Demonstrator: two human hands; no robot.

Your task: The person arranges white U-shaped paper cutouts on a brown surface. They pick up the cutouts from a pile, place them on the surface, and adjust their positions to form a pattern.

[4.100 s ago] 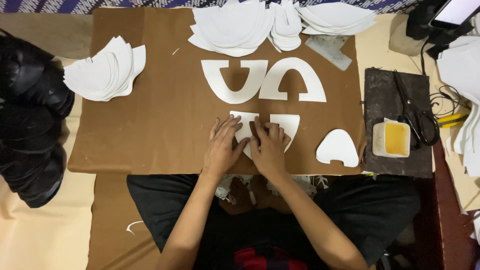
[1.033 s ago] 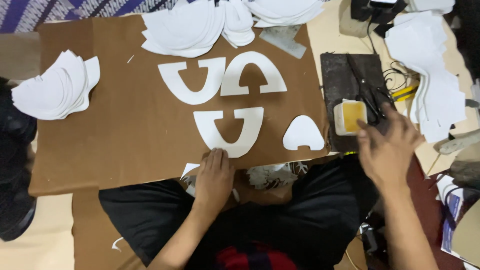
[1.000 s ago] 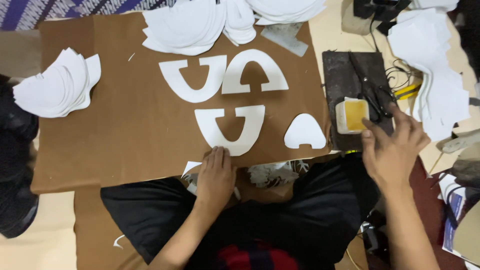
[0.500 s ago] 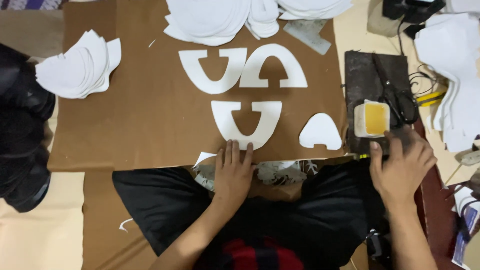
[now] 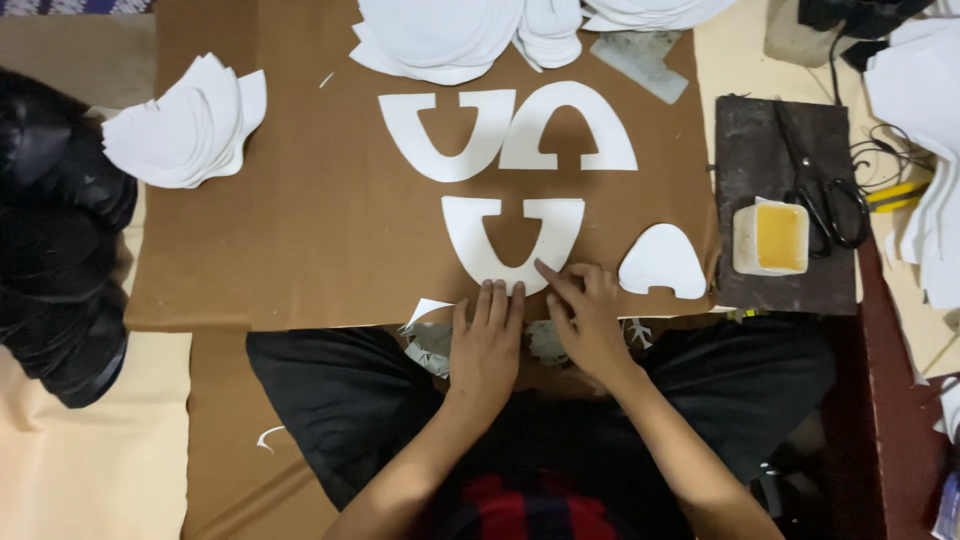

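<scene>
The right hand (image 5: 590, 320) has come back from the dark board (image 5: 785, 200) at 3 o'clock and now rests by the left hand (image 5: 488, 345). Both lie flat, fingers spread, clamped on nothing, their fingertips touching the bottom curve of the white U-shaped piece (image 5: 512, 240) on the brown counter (image 5: 300, 230). The piece lies at 12 o'clock from both hands, its arms pointing away; the right index reaches furthest onto it.

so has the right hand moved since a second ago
Yes. The right hand came left, away from the yellow container, to the U-shaped white piece.
</scene>
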